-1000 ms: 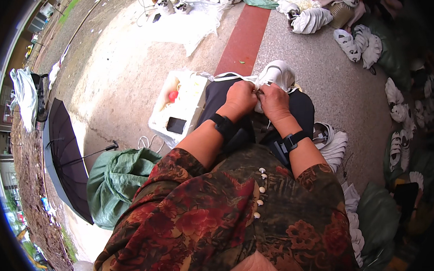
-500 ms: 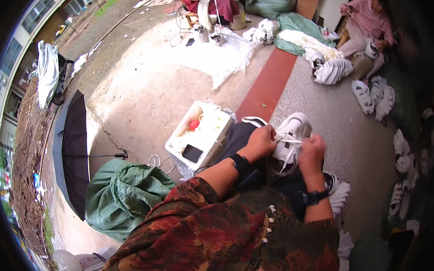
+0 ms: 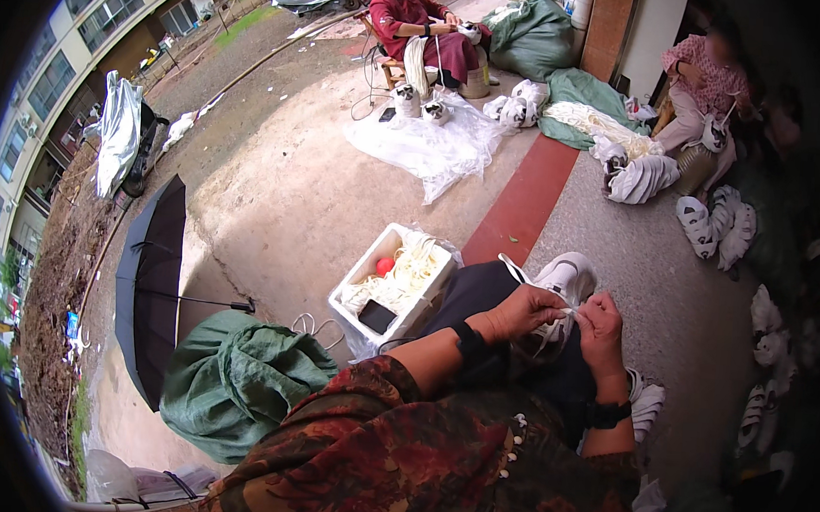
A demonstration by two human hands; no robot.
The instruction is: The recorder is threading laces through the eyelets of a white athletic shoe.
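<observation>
A white sneaker (image 3: 570, 272) rests by my dark-trousered leg, its toe pointing away from me. Above its tongue, my left hand (image 3: 528, 310) pinches the white shoelace (image 3: 569, 311). My right hand (image 3: 601, 327) grips the lace too, fingertips almost meeting those of the left. How the lace crosses between the fingers is partly hidden. To the left stands a white box (image 3: 341, 299) holding a heap of cream laces (image 3: 419, 264), a red round object (image 3: 384, 266) and a black phone (image 3: 376, 316).
Bundled white shoes (image 3: 645, 406) lie beside my right arm, with more shoes (image 3: 760, 344) along the right. A green sack (image 3: 237, 377) and an open black umbrella (image 3: 153, 289) are at left. Two people handle shoes at the back, near a plastic sheet (image 3: 434, 151).
My hands have come closer together over the sneaker; before, they were apart with the lace stretched between them. The whole view has shifted, so everything appears lower and farther right.
</observation>
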